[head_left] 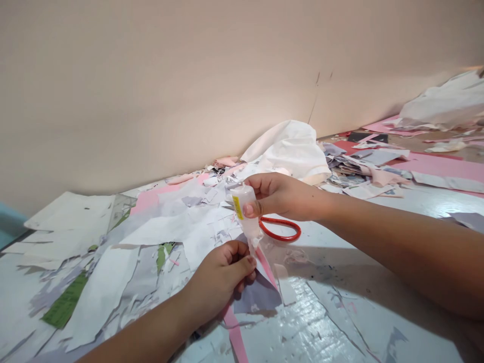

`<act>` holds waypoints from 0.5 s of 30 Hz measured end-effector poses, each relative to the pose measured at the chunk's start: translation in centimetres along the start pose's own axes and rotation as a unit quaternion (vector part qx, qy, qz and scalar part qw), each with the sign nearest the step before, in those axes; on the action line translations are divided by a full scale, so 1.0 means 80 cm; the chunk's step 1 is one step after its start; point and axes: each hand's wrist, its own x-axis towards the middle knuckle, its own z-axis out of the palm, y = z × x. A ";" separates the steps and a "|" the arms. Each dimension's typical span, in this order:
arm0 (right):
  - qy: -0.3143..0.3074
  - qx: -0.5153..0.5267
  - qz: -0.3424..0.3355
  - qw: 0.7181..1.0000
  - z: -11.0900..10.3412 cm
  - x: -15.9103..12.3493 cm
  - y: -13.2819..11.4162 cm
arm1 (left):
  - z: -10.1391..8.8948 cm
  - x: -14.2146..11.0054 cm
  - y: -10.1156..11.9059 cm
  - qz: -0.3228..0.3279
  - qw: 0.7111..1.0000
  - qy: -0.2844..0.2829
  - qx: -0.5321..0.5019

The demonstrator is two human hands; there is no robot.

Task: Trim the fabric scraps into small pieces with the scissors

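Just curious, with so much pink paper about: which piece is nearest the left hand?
The narrow pink strip at the left hand; the broader pink sheets lie farther back.

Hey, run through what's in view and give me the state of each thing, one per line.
Right hand: closed around bottle
Left hand: pinched shut, apparently on pink strip
Bottle: tilted, narrow end down; cap unclear
Pink strip: partly hidden by left hand
Scissors: lying down; blades mostly hidden
Green paper: cut or torn, lying
White bundle: crumpled
Table: littered with scraps
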 end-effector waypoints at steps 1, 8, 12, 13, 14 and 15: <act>0.002 0.000 0.000 1.000 0.000 0.000 0.000 | 0.000 0.000 0.000 0.001 1.000 0.000 -0.001; 0.017 -0.004 -0.006 1.000 0.002 -0.001 -0.002 | -0.001 0.003 -0.001 0.007 1.000 -0.003 0.007; 0.023 -0.006 -0.017 1.000 0.002 0.000 -0.004 | -0.001 0.002 0.000 0.002 1.000 -0.002 0.009; 0.024 -0.007 -0.019 1.000 0.002 0.000 -0.004 | -0.001 0.002 0.001 0.001 1.000 -0.003 0.010; 0.026 -0.007 -0.021 0.999 0.002 0.000 -0.004 | -0.001 0.001 0.001 0.002 1.000 -0.003 0.011; 0.029 -0.008 -0.023 0.999 0.002 0.000 -0.004 | -0.001 0.000 0.001 0.002 1.000 -0.004 0.012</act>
